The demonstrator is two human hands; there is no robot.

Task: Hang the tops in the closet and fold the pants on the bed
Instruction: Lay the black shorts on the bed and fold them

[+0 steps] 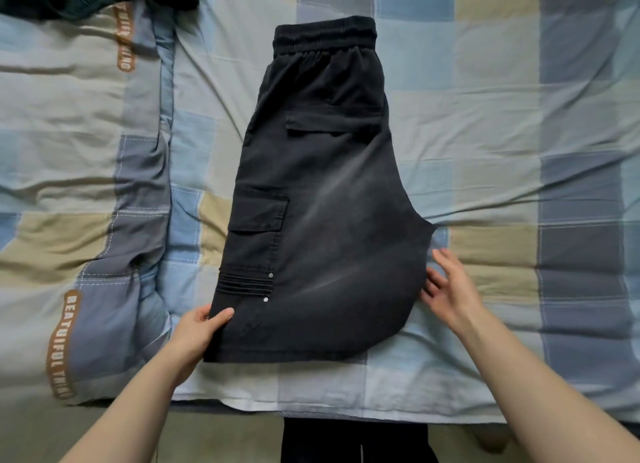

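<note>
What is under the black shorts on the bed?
The black shorts lie flat on the checked sheet, which shows all around them. The left hand grips their lower hem corner. Whatever sits directly beneath the fabric, including the shorts' lower layer, is covered.

Dark shorts flat on bed

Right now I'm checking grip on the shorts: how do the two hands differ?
The left hand pinches the black shorts at their near left hem corner, thumb on top; the right hand is open, fingers spread at the right edge, gripping nothing. Both are at the shorts' near end, on the checked bedsheet.
</note>
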